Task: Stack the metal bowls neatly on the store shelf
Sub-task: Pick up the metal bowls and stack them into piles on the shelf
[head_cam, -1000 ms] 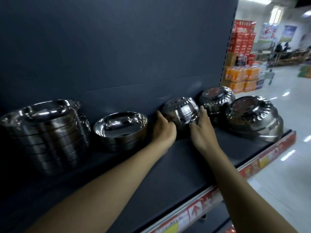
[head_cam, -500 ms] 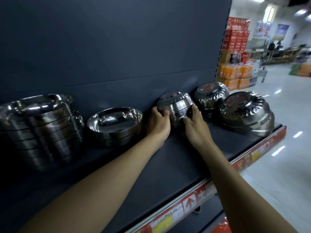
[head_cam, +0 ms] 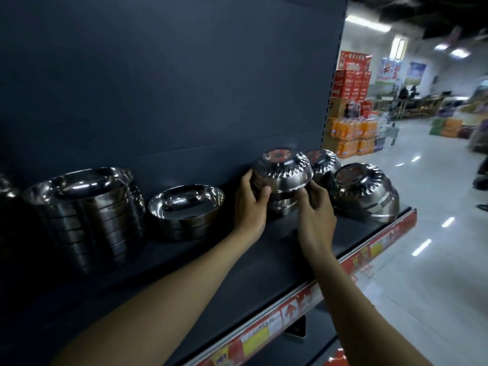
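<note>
An upside-down metal bowl (head_cam: 282, 170) with a dimpled band sits atop another overturned bowl (head_cam: 282, 206) on the dark shelf (head_cam: 216, 262). My left hand (head_cam: 250, 204) grips its left rim and my right hand (head_cam: 315, 210) grips its right rim, thumbs on the front. Behind it stands a second overturned bowl (head_cam: 323, 161). To the right is a larger overturned stack (head_cam: 363, 191).
Upright bowls (head_cam: 186, 207) stand left of my hands, and a tall stack of shallow metal dishes (head_cam: 84, 215) stands further left. The shelf's red price strip (head_cam: 303, 302) runs along the front edge. Drink crates (head_cam: 351, 136) and an open aisle lie to the right.
The bowl between my hands has risen and now sits higher on the bowl beneath it. Both hands have closed round its rim, and the camera view has shifted left.
</note>
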